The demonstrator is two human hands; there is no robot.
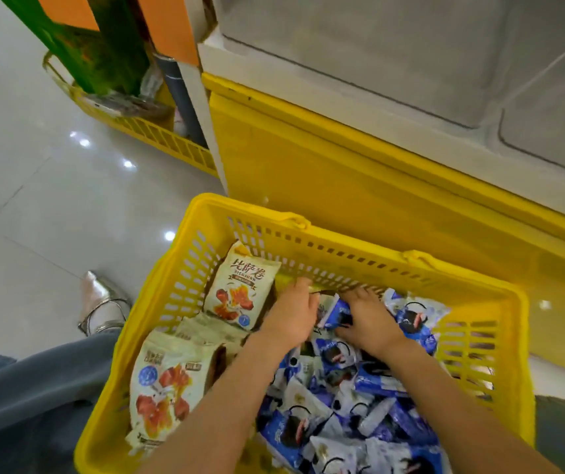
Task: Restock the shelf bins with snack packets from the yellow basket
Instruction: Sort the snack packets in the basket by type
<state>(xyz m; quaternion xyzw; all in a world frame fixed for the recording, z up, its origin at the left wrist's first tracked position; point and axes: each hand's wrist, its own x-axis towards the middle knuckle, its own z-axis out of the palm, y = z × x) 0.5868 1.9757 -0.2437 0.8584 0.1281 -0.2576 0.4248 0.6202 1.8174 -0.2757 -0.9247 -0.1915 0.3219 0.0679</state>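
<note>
Basket [353, 249]: blue pkts [359, 405], cream pkts [240, 285].

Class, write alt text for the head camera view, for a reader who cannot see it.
A person's left hand and right hand reach into a yellow basket, among blue-and-white snack packets. Cream packets lie at the basket's left side; a yellow-fronted shelf unit stands behind it.

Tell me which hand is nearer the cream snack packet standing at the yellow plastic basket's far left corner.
Left. The left hand lies just right of the cream snack packet; the right hand is farther right, among small blue-and-white packets.
</note>
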